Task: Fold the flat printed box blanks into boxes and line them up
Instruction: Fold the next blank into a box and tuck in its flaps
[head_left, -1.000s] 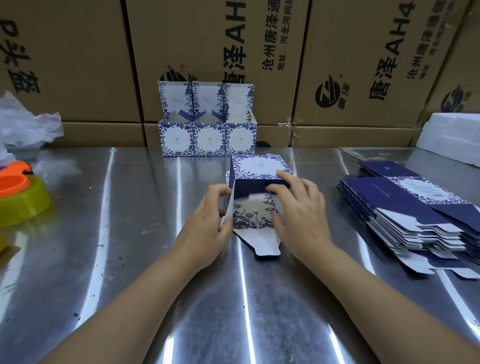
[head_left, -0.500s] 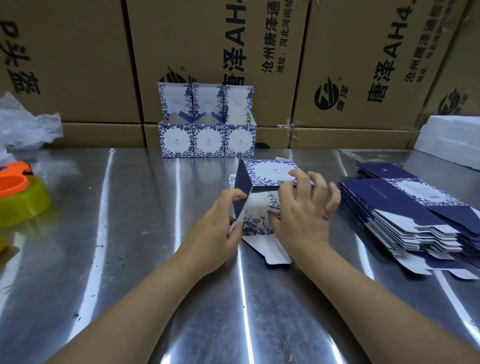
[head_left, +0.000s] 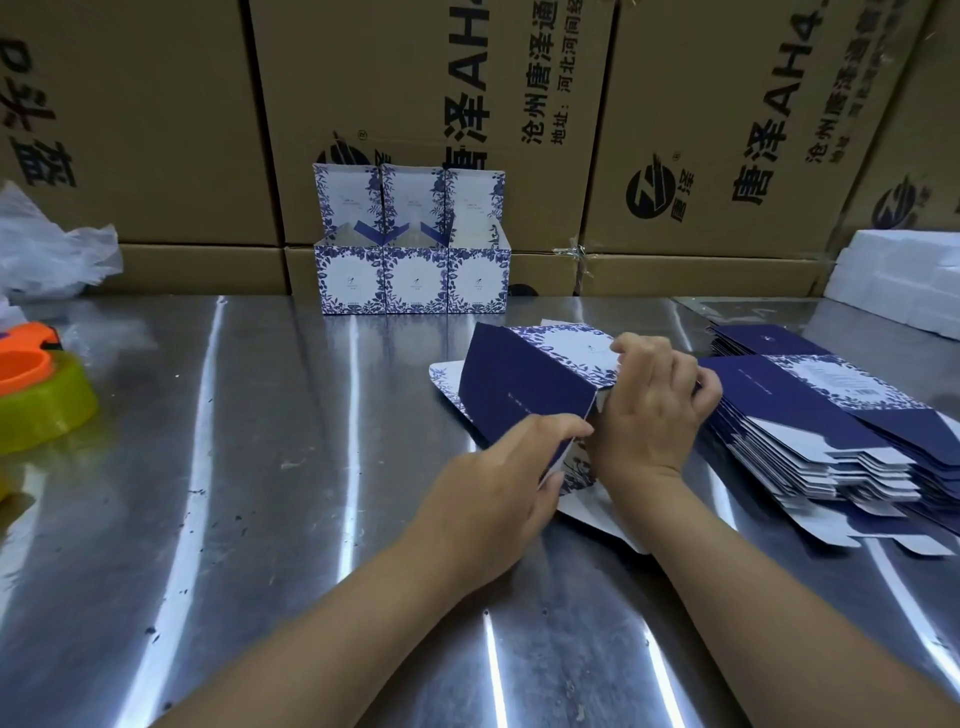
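A half-folded box blank (head_left: 524, 379), navy with white floral panels, lies on its side on the steel table (head_left: 249, 467) in front of me. My left hand (head_left: 498, 488) pinches its near navy flap at the lower edge. My right hand (head_left: 649, 410) grips the box's right end, fingers curled over the white floral panel. Three folded boxes (head_left: 413, 280) stand in a row against the cartons at the back, lids upright. A stack of flat blanks (head_left: 831, 431) lies to the right.
Large brown cartons (head_left: 441, 104) wall off the back of the table. White foam blocks (head_left: 904, 270) sit at the far right. A yellow and orange bowl (head_left: 36, 395) and crumpled plastic (head_left: 47, 249) lie at the left edge.
The box has been turned so its navy side faces me and has shifted right. My right hand moved from its near face to its right end; my left hand followed to the near flap.
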